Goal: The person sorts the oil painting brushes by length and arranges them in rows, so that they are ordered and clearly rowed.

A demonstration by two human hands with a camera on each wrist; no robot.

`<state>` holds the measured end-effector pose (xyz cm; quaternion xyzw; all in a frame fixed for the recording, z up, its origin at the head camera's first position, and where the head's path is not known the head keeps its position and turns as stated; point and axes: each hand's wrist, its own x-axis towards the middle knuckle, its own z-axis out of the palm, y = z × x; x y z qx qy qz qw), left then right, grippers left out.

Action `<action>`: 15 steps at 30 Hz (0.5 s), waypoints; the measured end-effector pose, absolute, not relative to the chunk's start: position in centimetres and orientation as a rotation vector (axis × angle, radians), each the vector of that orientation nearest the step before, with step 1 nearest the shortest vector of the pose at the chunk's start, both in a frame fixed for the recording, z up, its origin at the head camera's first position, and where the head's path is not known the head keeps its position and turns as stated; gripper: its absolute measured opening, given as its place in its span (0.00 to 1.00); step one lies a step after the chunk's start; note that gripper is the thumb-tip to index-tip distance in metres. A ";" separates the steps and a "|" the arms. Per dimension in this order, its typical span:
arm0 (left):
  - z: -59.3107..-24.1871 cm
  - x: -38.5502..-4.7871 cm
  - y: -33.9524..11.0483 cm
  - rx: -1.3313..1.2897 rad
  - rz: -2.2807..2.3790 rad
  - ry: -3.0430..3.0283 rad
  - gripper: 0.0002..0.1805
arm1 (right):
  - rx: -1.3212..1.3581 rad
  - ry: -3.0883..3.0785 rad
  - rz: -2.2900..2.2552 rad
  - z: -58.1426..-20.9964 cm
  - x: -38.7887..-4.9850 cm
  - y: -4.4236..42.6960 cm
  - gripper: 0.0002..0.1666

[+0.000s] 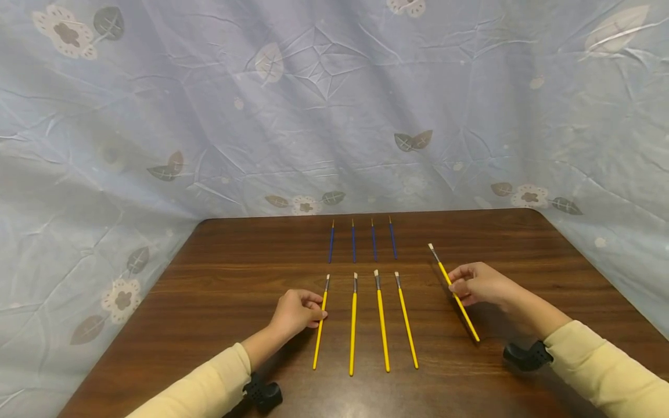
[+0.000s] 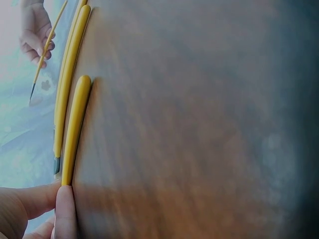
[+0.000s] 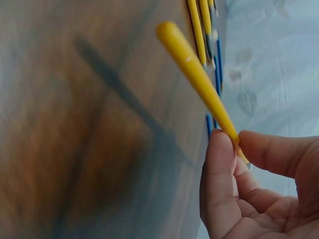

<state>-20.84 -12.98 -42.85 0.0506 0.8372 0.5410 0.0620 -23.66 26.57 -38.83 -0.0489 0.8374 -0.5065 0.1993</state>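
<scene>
My right hand pinches a yellow flat-tipped paintbrush between thumb and fingers, its pale bristles pointing away. In the right wrist view this brush is lifted off the wood and casts a shadow. On the left, my left hand has thumb and fingers on either side of the leftmost yellow paintbrush. The left wrist view shows that brush pinched near the tabletop; whether it touches the wood I cannot tell. Between the hands lie three more yellow paintbrushes, side by side with bristles at the far end.
Several thin blue paintbrushes lie in a row near the back of the brown wooden table. Behind and beside the table hangs a pale blue-grey cloth with flowers and leaves. Each wrist carries a black strap-on device.
</scene>
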 end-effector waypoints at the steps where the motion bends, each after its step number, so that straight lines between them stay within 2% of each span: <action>1: -42.8 -20.8 -13.0 0.155 1.635 2.532 0.15 | -0.137 2.334 -1.425 -38.9 -23.5 26.3 0.21; 15: -43.0 -20.9 -13.0 0.168 1.639 2.534 0.15 | -0.116 2.315 -1.503 -40.4 -20.3 22.6 0.20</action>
